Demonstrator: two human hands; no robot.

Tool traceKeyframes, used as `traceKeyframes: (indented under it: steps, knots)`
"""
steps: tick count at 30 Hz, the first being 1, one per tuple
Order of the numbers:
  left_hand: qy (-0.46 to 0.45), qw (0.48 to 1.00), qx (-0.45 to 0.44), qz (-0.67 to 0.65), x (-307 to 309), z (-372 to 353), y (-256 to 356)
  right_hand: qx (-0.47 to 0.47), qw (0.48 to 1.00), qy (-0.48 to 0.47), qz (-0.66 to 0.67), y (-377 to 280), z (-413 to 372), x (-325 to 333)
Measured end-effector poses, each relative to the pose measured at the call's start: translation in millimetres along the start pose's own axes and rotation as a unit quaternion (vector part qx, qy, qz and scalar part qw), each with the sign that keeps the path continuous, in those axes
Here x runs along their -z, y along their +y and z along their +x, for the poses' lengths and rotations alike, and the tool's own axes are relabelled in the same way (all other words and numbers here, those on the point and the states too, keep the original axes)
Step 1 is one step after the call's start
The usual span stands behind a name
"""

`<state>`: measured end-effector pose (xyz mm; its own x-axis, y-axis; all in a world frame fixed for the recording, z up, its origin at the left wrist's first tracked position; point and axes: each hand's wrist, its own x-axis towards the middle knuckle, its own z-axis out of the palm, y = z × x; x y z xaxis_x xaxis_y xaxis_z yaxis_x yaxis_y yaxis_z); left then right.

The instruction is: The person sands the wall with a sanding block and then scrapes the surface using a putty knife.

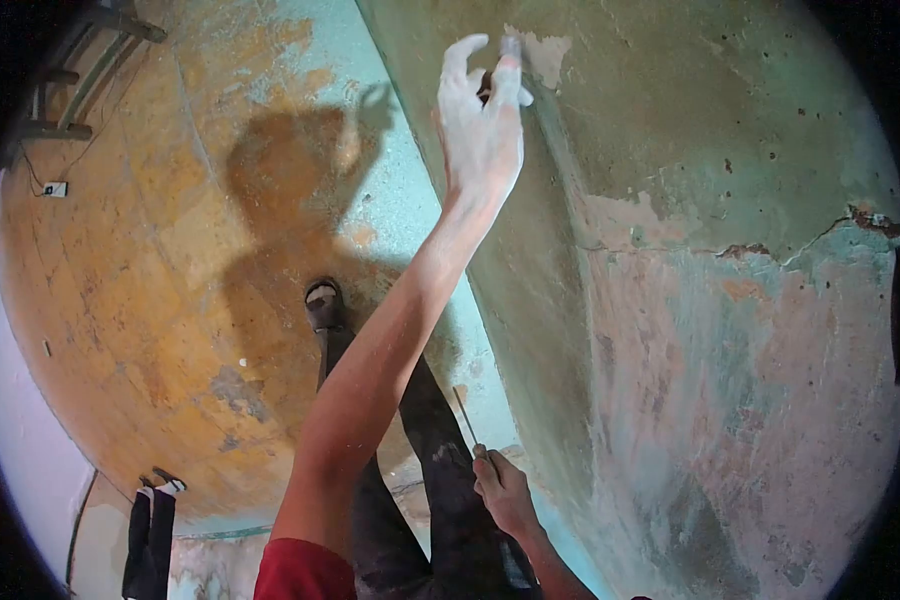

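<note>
My left hand [482, 135], coated in white powder, reaches up to the green wall [670, 120] at the top centre. Its fingers are bent and apart; a greyish patch covers one fingertip, close to a pale patch [550, 58] on the wall. Whether that fingertip touches the wall I cannot tell. Lower down, beside my leg, my right hand [508, 495] is closed round the handle of a thin-bladed tool [463, 415]. The blade points up and slightly left, seen edge-on.
A cracked pinkish wall section [710, 400] lies right. The worn orange floor [160, 280] spreads left, with a wooden frame [95, 80] and small white box [55, 189]. Another person's dark-trousered legs [150, 535] stand lower left. My sandalled foot [323, 300] is near the centre.
</note>
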<state>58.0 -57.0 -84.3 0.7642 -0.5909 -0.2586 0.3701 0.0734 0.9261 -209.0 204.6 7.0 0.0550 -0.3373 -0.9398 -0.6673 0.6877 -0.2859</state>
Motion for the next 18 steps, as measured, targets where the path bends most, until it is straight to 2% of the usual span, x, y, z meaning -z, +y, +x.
traceKeyframes:
  steps: [1,3,4,7,9,11,13,15,16,18]
  knots:
    - [0.003,1.000,0.002,-0.001,-3,-1,-3,-0.010,1.000,0.001,-0.009,2,1,5]
    - [-0.011,0.997,-0.066,0.027,-10,-4,-5,-0.012,1.000,-0.004,-0.005,15,6,9]
    - [-0.041,0.999,-0.014,0.033,-11,-12,-5,-0.010,1.000,-0.010,0.004,21,8,10]
    - [-0.006,0.999,-0.052,0.015,-22,-46,-15,-0.010,0.999,-0.015,-0.031,26,10,13]
    - [-0.024,0.998,0.056,0.027,-28,-104,-2,-0.020,0.999,-0.020,-0.035,26,10,14]
    - [0.012,0.994,-0.036,0.103,-35,-151,-17,-0.028,0.998,-0.025,-0.040,26,9,12]
    - [0.004,0.998,-0.022,0.062,-30,-141,-16,-0.026,0.998,-0.019,-0.045,27,6,14]
    - [-0.055,0.997,0.061,-0.003,-24,-103,-11,-0.040,0.998,-0.026,-0.050,26,10,21]
    - [-0.046,0.998,0.045,-0.014,-25,-90,-11,-0.051,0.997,-0.033,-0.054,27,11,22]
    - [-0.066,0.996,0.066,-0.009,-23,-105,-14,-0.059,0.997,-0.026,-0.043,30,12,23]
